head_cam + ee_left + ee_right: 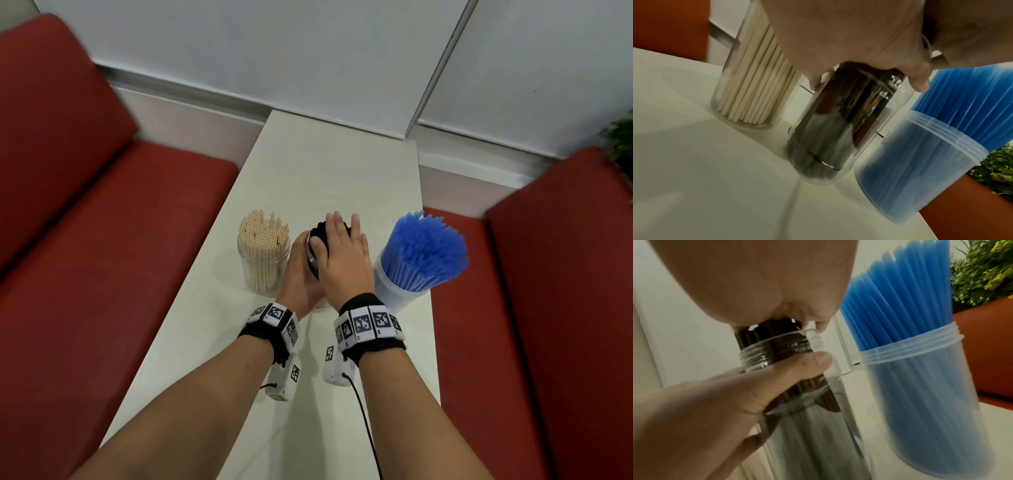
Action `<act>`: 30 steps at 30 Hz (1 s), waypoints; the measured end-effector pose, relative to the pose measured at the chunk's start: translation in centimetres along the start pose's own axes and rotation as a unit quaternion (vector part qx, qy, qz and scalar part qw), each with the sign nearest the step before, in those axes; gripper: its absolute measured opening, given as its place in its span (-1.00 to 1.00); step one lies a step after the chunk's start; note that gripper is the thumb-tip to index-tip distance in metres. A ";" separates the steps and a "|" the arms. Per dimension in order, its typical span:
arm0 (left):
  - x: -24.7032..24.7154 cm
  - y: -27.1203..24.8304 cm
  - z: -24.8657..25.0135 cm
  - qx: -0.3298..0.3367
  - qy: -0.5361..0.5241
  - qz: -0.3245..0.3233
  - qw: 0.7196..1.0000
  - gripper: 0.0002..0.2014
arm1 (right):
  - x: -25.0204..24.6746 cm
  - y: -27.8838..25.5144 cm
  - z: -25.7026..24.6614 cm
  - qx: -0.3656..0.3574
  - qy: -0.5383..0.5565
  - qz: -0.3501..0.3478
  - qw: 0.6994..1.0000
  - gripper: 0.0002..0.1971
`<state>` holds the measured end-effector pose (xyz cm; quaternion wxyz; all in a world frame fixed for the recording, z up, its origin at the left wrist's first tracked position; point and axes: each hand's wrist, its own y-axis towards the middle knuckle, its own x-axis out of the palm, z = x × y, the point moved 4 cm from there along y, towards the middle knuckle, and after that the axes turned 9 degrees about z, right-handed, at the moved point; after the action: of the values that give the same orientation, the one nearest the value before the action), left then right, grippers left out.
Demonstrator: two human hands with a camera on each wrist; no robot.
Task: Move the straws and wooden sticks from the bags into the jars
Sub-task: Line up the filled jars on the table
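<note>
**Black straws pressed down into the middle jar**

Clear, smooth plastic forms the middle jar (313, 263), a tall cylinder with a threaded neck, standing on the pale table (308, 164) between the jar of cream paper straws (263, 255) and the frosted jar of blue straws (407, 274). The left hand (298, 274) wraps the jar just below its threads, thumb and fingers curled round the wall. The right hand (342, 253) lies flat on the ends of the black straws (320, 228), fingers straight and together, pressing rather than gripping.

Judging by looks, the jar is light and slick, so a grip under the threaded collar seems the safest hold; it looks tilted in the wrist views and could skid on the glossy tabletop. The black straws appear thin, stiff lengthwise yet easy to crush sideways, so pushing squarely on their tips suits them. The blue straws fan out loosely above their rim, and the cream ones stand packed and matte. No bags are visible, so the task looks nearly done
</note>
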<state>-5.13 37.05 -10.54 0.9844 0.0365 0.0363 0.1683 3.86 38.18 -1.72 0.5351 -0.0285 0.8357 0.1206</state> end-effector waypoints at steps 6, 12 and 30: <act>0.0 -0.4 0.7 -0.014 -0.022 -0.009 1.000 -0.02 | -0.1 -0.8 0.1 0.048 0.137 0.031 0.989 -0.42; -0.2 -0.6 1.1 -0.063 -0.025 -0.032 0.997 0.16 | 1.0 -4.6 2.4 0.199 0.373 0.086 0.902 -0.04; -2.4 -6.0 -2.1 -0.136 0.246 -0.046 0.959 -0.75 | 3.3 -8.0 5.3 0.334 0.418 -0.056 0.843 -0.11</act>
<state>-5.55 30.72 -12.96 0.9475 -0.1417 0.2556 0.1299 8.55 31.96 -8.16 0.1176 0.0576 0.9669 -0.2188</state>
